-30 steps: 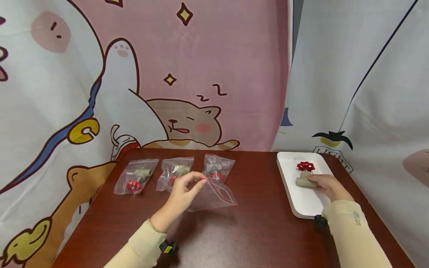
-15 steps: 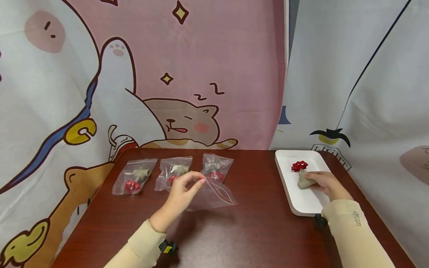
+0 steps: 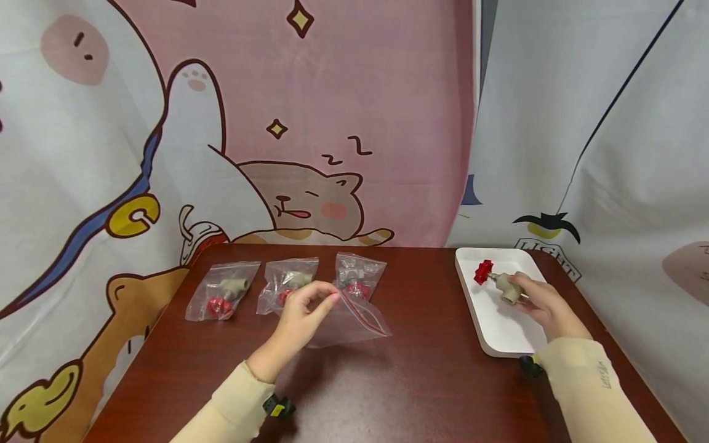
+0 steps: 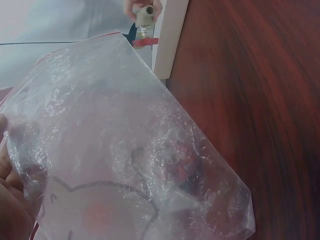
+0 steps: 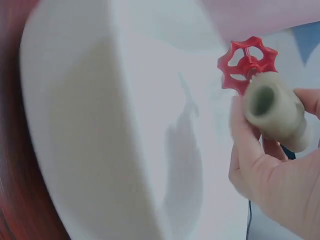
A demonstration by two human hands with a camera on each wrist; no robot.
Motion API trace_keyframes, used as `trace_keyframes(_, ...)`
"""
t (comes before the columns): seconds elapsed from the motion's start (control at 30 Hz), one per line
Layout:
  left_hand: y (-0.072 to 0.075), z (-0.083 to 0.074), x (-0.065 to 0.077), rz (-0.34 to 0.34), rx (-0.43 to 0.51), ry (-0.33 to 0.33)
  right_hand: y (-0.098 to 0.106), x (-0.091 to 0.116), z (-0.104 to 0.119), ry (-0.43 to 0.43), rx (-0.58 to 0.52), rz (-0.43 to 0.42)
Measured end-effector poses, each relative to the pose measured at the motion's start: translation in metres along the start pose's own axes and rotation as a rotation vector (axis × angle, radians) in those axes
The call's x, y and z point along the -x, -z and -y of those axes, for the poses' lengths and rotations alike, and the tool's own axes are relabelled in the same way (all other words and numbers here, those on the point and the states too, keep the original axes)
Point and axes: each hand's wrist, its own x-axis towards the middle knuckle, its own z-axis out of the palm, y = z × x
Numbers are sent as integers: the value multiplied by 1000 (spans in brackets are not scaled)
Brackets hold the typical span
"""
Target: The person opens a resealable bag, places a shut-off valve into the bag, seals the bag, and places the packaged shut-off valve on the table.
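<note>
My right hand (image 3: 545, 303) grips a grey-beige pipe valve (image 3: 506, 288) by its body, over the white tray (image 3: 501, 340). The valve's red handwheel (image 5: 248, 64) points away from the palm in the right wrist view, and one open pipe end faces that camera. At the middle of the table my left hand (image 3: 301, 323) pinches the top edge of a clear zip bag (image 3: 349, 326) with a red seal line, its mouth spread apart. No part shows inside this bag in the head view. In the left wrist view the bag (image 4: 100, 110) fills much of the picture.
Three bagged valves lie in a row at the back of the brown table (image 3: 432, 381): a left bag (image 3: 223, 292), a middle bag (image 3: 288, 277) partly behind my left hand, and a right bag (image 3: 360, 274). A printed curtain (image 3: 410, 123) hangs right behind the table.
My right hand has raised the valve off the tray floor and turned it, so the handwheel swings to the left. The left hand and its bag stay in place.
</note>
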Motion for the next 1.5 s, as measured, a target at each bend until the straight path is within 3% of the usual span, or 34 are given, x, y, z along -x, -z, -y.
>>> trace_keyframes(0.13,0,1,0,-5,7,-1,-6,8,4,-36,-372,138)
trace_keyframes(0.17,0,1,0,-5,9,-2,-8,10,5,-31,-422,172)
trace_keyframes(0.33,0,4,0,-4,20,-2,-22,21,4,11,-541,317)
trace_keyframes(0.5,-2,6,0,-12,30,5,-44,34,2,44,-583,384)
trace_keyframes(0.6,-4,5,-1,-20,28,7,-60,42,0,62,-576,407)
trace_keyframes(0.83,-8,4,-3,-46,8,19,-94,58,-5,111,-420,441)
trace_keyframes(0.93,-11,16,-4,-82,-19,30,-108,66,-7,125,-343,435)
trace_keyframes(1.07,-17,33,-5,-137,-69,43,-126,74,-10,168,-254,411)
trace_keyframes(1.5,-27,32,-13,-220,-206,10,-175,85,-20,266,-213,280)
